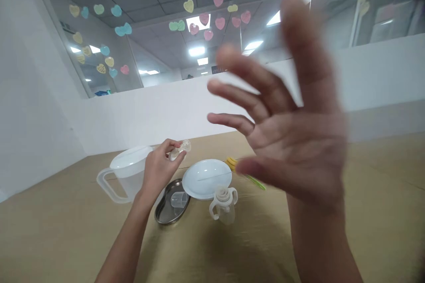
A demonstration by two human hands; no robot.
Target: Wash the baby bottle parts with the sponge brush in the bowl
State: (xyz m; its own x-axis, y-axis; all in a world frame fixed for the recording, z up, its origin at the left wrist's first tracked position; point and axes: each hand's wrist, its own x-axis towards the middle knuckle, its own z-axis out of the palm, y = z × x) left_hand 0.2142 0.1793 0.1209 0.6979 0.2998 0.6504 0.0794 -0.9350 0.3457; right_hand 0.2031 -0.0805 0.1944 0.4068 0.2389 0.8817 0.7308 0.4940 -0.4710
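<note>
In view between one translucent white plastic jug [131, 181] and one round white basin [206, 172], the left hand [161, 163] pinches one clear plastic piece [186, 145]; the right hand [292, 146], fingers apart, has brown tabletop [381, 212] stretching beneath.

Ceiling lights [197, 51] glare brightly while the right grip [295, 141] is blurred.

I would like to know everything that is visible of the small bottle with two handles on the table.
The small bottle stands upright on the brown table, nearer than the white dish. Its clear body looks like plastic, below a whitish, ringed top with a curved handle on each side. Neither the left hand nor the right hand touches it. Any contents are unclear.
</note>
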